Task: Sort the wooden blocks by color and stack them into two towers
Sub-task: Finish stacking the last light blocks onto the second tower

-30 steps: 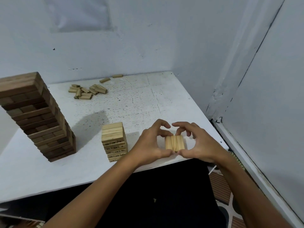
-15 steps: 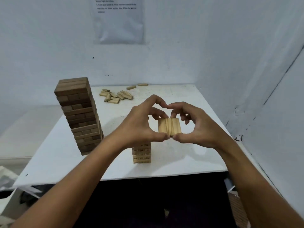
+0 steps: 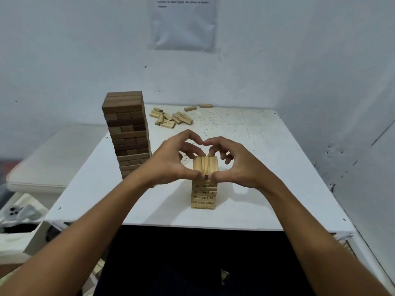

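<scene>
The left hand (image 3: 171, 161) and the right hand (image 3: 237, 163) pinch between thumbs and fingers a row of three light blocks (image 3: 205, 166), which sits on top of the light tower (image 3: 204, 196).

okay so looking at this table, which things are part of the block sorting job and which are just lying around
Part of the job: dark tower; light tower; layer of light blocks held by left hand and right hand; loose light blocks.

Lying about: paper on wall; cushion; cloth.
</scene>
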### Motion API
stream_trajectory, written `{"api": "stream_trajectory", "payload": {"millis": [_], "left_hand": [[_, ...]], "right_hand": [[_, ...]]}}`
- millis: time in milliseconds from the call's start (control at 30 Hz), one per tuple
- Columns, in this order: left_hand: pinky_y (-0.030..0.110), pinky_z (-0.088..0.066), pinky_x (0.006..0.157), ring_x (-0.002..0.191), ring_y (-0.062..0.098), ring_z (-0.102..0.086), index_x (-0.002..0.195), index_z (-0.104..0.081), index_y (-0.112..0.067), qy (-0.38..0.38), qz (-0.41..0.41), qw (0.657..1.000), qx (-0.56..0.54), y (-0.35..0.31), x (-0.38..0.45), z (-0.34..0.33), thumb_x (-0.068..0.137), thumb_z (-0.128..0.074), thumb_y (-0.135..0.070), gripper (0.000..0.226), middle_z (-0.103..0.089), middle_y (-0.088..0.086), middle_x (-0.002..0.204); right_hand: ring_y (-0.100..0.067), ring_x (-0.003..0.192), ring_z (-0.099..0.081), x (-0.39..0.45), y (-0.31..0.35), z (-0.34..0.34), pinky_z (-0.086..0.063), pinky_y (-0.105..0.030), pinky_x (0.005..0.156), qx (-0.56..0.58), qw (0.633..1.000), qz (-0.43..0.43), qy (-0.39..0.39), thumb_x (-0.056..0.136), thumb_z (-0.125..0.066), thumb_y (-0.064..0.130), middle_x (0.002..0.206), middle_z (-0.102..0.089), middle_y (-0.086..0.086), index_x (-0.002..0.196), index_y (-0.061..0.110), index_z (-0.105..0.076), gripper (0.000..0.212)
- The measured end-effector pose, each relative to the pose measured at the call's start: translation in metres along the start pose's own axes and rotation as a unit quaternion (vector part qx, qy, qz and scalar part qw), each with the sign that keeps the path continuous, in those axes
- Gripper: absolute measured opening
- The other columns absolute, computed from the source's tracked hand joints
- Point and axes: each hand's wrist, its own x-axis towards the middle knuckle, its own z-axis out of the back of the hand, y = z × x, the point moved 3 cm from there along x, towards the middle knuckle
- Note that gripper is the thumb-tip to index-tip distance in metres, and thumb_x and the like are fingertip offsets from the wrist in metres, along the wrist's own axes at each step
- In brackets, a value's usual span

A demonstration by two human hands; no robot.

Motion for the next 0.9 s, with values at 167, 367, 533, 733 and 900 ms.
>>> {"api": "stream_trajectory", "payload": {"millis": [167, 367, 533, 733, 900], "left_hand": [[0.02, -0.038, 0.067, 0.081, -0.003, -0.056, 0.109, -0.051, -0.031, 0.006, 0.003, 1.0, 0.009, 0.004, 0.0, 0.0, 0.055, -0.088, -0.023, 0.065, -0.07, -0.008, 0.102], [0.022, -0.039, 0.068, 0.075, -0.005, -0.054, 0.111, -0.045, -0.029, 0.007, 0.005, 1.0, 0.01, 0.006, 0.0, -0.001, 0.061, -0.089, -0.012, 0.069, -0.071, -0.005, 0.102], [0.017, -0.039, 0.067, 0.078, -0.005, -0.054, 0.113, -0.043, -0.028, 0.003, 0.01, 1.0, 0.018, 0.009, -0.001, -0.002, 0.062, -0.09, -0.01, 0.071, -0.07, -0.007, 0.103], [0.012, -0.039, 0.065, 0.085, -0.003, -0.056, 0.112, -0.043, -0.03, -0.002, 0.01, 1.0, 0.019, 0.012, -0.002, -0.002, 0.062, -0.09, -0.013, 0.071, -0.07, -0.009, 0.104], [0.012, -0.04, 0.065, 0.083, -0.005, -0.055, 0.112, -0.043, -0.03, -0.004, 0.008, 1.0, 0.021, 0.011, -0.001, -0.002, 0.062, -0.09, -0.013, 0.071, -0.07, -0.009, 0.105]], "right_hand": [[-0.006, 0.083, -0.045, -0.001, -0.001, -0.001, -0.04, -0.02, 0.072, -0.001, 1.0, -0.003, 0.003, 0.059, -0.074, 0.024, 0.099, -0.059, 0.011, 0.124, 0.038, -0.054, 0.069], [-0.009, 0.084, -0.046, -0.002, -0.003, -0.002, -0.042, -0.025, 0.074, 0.004, 1.0, -0.005, 0.0, 0.059, -0.076, 0.024, 0.1, -0.059, 0.01, 0.129, 0.039, -0.05, 0.076], [-0.012, 0.087, -0.047, -0.003, -0.005, -0.004, -0.042, -0.026, 0.075, -0.002, 1.0, -0.001, 0.0, 0.06, -0.077, 0.026, 0.1, -0.059, 0.011, 0.133, 0.039, -0.047, 0.08], [-0.012, 0.088, -0.047, -0.002, -0.006, -0.005, -0.042, -0.025, 0.075, -0.004, 1.0, 0.002, 0.004, 0.061, -0.077, 0.027, 0.101, -0.059, 0.011, 0.135, 0.039, -0.045, 0.081], [-0.01, 0.088, -0.047, -0.002, -0.007, -0.004, -0.042, -0.023, 0.074, -0.009, 1.0, 0.001, 0.004, 0.061, -0.076, 0.028, 0.101, -0.058, 0.011, 0.135, 0.039, -0.046, 0.082]]}}
